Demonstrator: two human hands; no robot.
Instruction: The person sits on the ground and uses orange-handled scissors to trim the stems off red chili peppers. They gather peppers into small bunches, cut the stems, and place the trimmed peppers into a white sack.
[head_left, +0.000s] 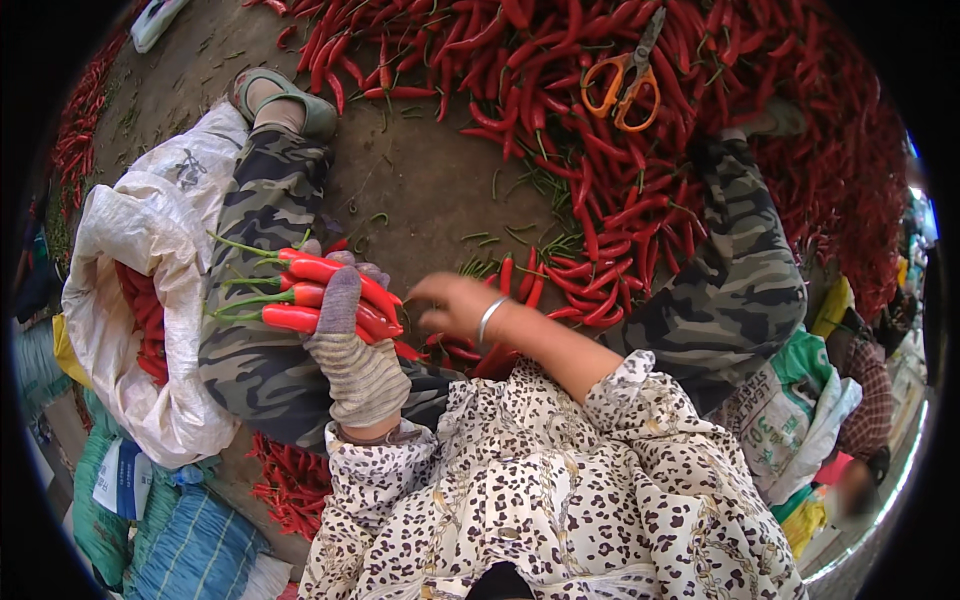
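A bunch of red chillies with green stems (306,270) is gripped in my left hand (340,315), which wears a striped grey knit glove, above my camouflaged left leg. Just right of the bunch, my bare right hand (445,305), with a silver bangle at the wrist, has loosely curved fingers apart, slightly blurred, with nothing visible in them. Loose chillies (600,285) and cut green stems (540,240) lie on the ground beyond it. A white woven sack (165,200) holding red chillies sits open beside my left leg.
Orange-handled scissors (636,98) lie on the large chilli heap (815,190). Blue and teal sacks (195,545) are at the lower left; more bags (790,410) are at the right, near what looks like another person (865,400). My legs are spread either side of bare ground (400,180).
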